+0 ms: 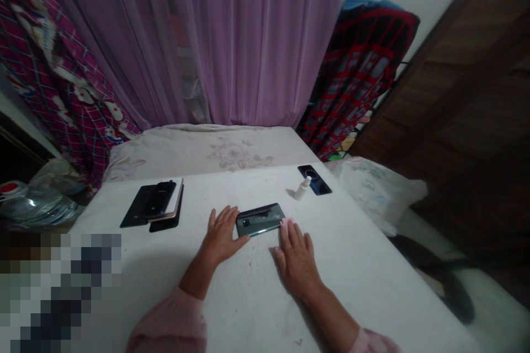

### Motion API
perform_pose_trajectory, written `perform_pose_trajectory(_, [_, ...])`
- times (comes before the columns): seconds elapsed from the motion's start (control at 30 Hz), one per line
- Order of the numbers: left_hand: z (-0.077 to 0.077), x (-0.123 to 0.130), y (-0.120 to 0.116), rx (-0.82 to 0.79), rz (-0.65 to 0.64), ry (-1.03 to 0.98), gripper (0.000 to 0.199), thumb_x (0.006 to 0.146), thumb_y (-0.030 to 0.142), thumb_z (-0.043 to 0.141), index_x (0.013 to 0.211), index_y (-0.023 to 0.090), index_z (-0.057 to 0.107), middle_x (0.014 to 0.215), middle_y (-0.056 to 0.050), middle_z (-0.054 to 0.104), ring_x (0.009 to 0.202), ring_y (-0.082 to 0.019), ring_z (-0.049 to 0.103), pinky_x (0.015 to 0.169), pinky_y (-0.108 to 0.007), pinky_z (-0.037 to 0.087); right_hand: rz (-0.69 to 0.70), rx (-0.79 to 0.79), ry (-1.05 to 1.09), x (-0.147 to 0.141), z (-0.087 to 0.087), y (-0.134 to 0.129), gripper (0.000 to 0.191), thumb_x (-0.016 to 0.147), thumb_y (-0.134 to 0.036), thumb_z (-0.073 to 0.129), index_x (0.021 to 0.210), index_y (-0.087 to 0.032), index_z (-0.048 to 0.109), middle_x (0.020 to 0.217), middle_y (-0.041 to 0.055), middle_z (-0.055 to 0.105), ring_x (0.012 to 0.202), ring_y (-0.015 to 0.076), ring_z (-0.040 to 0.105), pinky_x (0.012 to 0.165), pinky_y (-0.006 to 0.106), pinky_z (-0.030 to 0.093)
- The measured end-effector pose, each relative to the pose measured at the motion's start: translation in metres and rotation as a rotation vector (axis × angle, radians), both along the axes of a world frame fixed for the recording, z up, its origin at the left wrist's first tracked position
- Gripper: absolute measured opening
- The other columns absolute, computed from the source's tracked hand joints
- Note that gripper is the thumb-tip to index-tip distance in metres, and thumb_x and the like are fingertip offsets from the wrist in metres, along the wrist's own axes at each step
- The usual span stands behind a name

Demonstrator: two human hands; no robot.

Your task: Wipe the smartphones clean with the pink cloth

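Note:
A dark, shiny phone (260, 220) lies on the white tabletop between my hands, its glossy back with a camera patch facing up. My left hand (221, 236) rests at the phone's left end, fingers spread and thumb along its lower edge. At the right end my right hand (297, 259) presses a small pink cloth (286, 224) under its fingertips. A small white bottle (303, 188) is near the table's right side, beside another dark phone (320, 182).
Several phones (159, 201) lie stacked at the left of the white table (232, 309). A floral cloth (186, 149) covers the far end, before purple curtains (256, 38). A plastic bag (368, 187) is off the right edge; plastic bottles (37, 207) are off the left.

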State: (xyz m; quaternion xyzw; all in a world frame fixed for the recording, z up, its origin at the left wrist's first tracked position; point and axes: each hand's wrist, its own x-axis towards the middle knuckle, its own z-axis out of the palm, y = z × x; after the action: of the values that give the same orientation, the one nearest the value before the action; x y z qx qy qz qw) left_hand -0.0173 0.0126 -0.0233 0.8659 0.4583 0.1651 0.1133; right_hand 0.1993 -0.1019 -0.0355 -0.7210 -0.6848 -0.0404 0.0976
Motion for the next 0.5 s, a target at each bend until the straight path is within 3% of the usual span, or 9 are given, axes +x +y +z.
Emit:
perform_pose_trajectory(0.1, [0.0,0.0,0.001,-0.01,-0.005,0.017,0.061,0.082,0.044,0.059,0.136,0.019,0.045,0.144,-0.012,0.047,0.138,-0.03,0.035,0.116,-0.056,0.009,0.035,-0.038,0.008,-0.01,0.01,-0.003,0.06,0.096,-0.037,0.036,0.149,-0.01,0.026,0.155,0.0158,0.022,0.144,0.0306,0.018,0.11,0.057,0.024])
perform_pose_trajectory(0.37, [0.0,0.0,0.002,0.014,-0.017,0.017,0.061,0.083,0.048,0.058,0.136,0.02,0.045,0.143,-0.012,0.048,0.138,-0.03,0.036,0.115,-0.056,0.01,0.387,-0.001,0.101,-0.039,0.028,-0.001,0.061,0.096,-0.035,0.042,0.151,-0.017,0.021,0.154,0.0111,0.026,0.144,0.0247,0.02,0.114,0.056,0.02])
perform_pose_trajectory(0.5, [0.0,0.0,0.002,0.015,-0.011,0.02,0.061,0.083,0.048,0.058,0.136,0.021,0.045,0.144,-0.011,0.049,0.137,-0.029,0.036,0.116,-0.055,0.011,0.378,0.001,0.097,-0.031,0.027,0.0,0.059,0.096,-0.032,0.042,0.15,-0.019,0.023,0.153,0.0109,0.03,0.143,0.0244,0.024,0.114,0.056,0.02])
